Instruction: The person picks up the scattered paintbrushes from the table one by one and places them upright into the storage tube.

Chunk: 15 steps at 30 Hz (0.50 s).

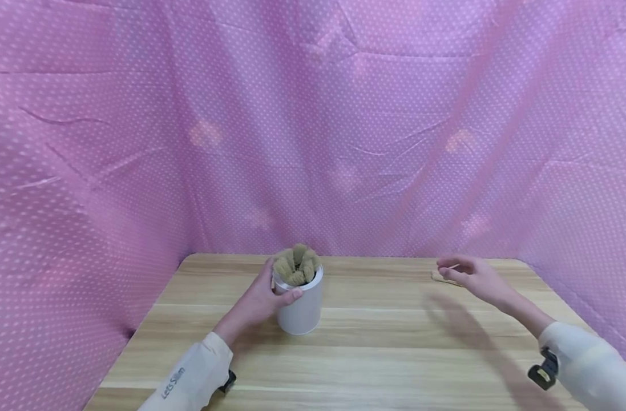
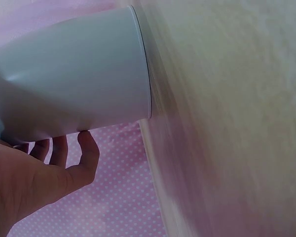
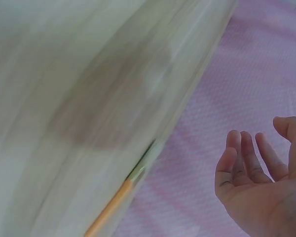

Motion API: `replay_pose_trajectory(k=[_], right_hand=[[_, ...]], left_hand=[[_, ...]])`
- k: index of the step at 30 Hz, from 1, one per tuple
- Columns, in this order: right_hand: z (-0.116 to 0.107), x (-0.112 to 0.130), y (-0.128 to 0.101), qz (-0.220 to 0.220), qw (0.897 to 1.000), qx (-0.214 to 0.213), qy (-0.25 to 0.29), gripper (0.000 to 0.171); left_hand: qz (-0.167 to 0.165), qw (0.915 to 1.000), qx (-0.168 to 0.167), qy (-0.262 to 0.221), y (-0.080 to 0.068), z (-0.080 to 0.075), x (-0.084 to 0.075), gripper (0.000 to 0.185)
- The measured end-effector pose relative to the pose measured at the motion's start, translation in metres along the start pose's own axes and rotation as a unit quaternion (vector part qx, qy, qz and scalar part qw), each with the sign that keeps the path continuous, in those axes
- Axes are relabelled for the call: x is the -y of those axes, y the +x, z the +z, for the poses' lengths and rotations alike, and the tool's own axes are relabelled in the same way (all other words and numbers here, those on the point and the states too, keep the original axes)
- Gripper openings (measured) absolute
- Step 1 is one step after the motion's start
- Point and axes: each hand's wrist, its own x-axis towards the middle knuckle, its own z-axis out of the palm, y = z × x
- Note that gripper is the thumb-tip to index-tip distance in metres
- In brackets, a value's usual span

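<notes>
My left hand (image 1: pixel 261 297) grips a white cylindrical container (image 1: pixel 303 314) near its rim, thumb over the near side. The container stands upright on the table, and tan, fuzzy-looking lobes (image 1: pixel 297 265) stick out of its top. Several fingertips press against the smooth wall of the container (image 2: pixel 79 74) in the left wrist view. Over the table's back right, my right hand (image 1: pixel 477 278) is raised with loosely bent fingers and nothing held. Close under it lies a slim, tan flat thing (image 1: pixel 438 277). The right wrist view shows a slim tool with an orange handle (image 3: pixel 108 207), like a paintbrush, on the tabletop.
A light wooden table (image 1: pixel 364 365) spans the front. Pink dotted cloth (image 1: pixel 313 142) hangs behind it and on both sides, close to its edges. Each sleeve carries a small black device (image 1: pixel 544 370) at the cuff.
</notes>
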Motion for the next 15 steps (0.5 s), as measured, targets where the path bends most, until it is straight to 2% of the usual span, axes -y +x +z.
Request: replay_pose_trajectory(k=[3, 9, 11, 15], right_hand=[[-0.006, -0.012, -0.002, 0.004, 1.0, -0.004, -0.014, 0.037], [-0.009, -0.046, -0.003, -0.035, 0.998, -0.01, -0.059, 0.028], [-0.009, -0.058, -0.004, -0.05, 0.996, -0.013, -0.077, 0.026], [-0.011, -0.079, -0.009, -0.051, 0.993, -0.015, -0.106, 0.036]], left_hand=[[0.004, 1.0, 0.0, 0.0, 0.001, -0.001, 0.002, 0.094], [0.005, 1.0, -0.006, -0.002, 0.016, -0.001, 0.033, 0.097], [0.01, 0.9999, -0.005, -0.006, 0.017, 0.0, 0.037, 0.096], [0.017, 0.9998, -0.005, -0.001, 0.017, 0.001, 0.04, 0.097]])
